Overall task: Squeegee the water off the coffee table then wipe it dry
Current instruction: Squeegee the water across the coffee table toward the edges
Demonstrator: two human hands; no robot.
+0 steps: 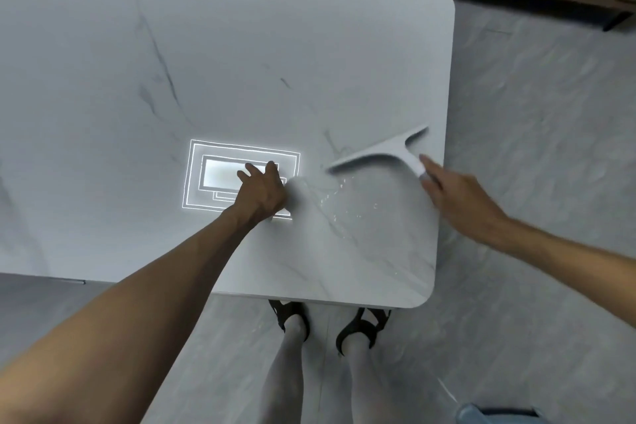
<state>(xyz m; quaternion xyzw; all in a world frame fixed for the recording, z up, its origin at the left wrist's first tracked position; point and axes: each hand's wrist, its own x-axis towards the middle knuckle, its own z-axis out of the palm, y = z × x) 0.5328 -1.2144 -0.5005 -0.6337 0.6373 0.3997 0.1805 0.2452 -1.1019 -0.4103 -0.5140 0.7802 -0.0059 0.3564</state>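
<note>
Head view: right hand (457,196) fingers straight and slightly apart, tips touching the squeegee (375,155) handle near the coffee table (241,45) right edge. Left hand (263,191) fingers curled on the surface; whether they grip anything cannot be told. Water (344,198) beads lie between the hands. Grey floor (533,113) surrounds the table.

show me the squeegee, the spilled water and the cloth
squeegee (371,153): head view, middle of the blade
water (335,196): head view, glinting droplets on the table just below the blade
cloth (301,191): head view, pale bunch sticking out of the left hand (263,193)
</note>
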